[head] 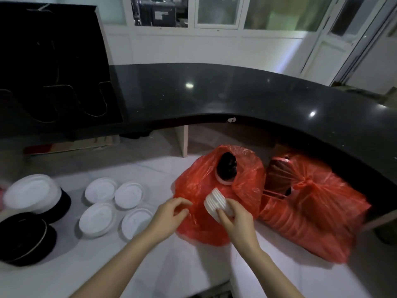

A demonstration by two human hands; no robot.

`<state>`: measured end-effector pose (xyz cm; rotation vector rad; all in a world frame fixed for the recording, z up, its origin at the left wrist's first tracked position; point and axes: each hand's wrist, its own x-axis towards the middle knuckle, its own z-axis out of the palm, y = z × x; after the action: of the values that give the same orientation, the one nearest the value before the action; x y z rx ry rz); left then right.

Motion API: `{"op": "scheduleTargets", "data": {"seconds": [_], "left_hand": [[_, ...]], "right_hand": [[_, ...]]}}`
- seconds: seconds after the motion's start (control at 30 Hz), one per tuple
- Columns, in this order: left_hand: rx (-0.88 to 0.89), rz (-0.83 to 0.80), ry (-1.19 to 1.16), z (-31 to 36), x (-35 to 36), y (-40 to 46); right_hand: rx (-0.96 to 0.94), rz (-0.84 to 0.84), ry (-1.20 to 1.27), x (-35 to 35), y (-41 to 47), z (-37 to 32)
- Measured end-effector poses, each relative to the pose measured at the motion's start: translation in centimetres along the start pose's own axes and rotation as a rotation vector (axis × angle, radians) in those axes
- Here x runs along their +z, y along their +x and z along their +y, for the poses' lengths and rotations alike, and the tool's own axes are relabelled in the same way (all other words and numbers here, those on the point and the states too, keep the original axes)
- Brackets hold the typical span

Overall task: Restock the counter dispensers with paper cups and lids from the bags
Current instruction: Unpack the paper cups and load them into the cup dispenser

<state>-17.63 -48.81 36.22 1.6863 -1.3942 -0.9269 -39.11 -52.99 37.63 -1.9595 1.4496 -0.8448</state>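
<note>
— Starting at the left: what sits on the white desk (64, 274)?

— Stacked black lids (25, 239), then five round white plastic lids (101, 218) lying flat beside them.

— And the hands?

— The left hand (169, 214) pinches the open red plastic bag (199, 222); the right hand (234, 220) has its grip closed round a stack of white ribbed lids (217, 202) just above that bag.

— Further right?

— A second, knotted red plastic bag (311, 211), touching the first, under the dark curved counter (257, 97).
</note>
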Motion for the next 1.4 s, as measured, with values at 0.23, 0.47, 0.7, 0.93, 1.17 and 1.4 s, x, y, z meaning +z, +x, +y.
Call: {"op": "scheduleTargets", "data": {"seconds": [0.23, 0.47, 0.7, 0.93, 1.17, 1.4], "left_hand": [[-0.208, 0.231, -0.313, 0.0, -5.0, -0.5], [-0.184, 0.322, 0.066, -3.1, -8.4, -5.1], [0.039, 0.131, 0.415, -6.6, -6.4, -7.9], [0.001, 0.258, 0.677, -7.4, -6.3, -7.6], [0.171, 0.352, 0.421, -1.5, -5.7, -1.1], [0.36, 0.122, 0.366, 5.7, 1.3, 8.5]], "right_hand": [[-0.425, -0.134, 0.015, 3.1, -0.9, -6.0], [-0.511, -0.189, -0.15, 10.2, 0.0, -6.7], [-0.634, -0.268, -0.244, 12.0, -0.6, -3.7], [-0.494, -0.361, -0.313, 12.3, 3.1, -5.3], [-0.474, -0.027, -0.31, 5.2, 6.0, -6.0], [-0.103, -0.09, -0.73, -5.7, 12.1, 0.2]]}}
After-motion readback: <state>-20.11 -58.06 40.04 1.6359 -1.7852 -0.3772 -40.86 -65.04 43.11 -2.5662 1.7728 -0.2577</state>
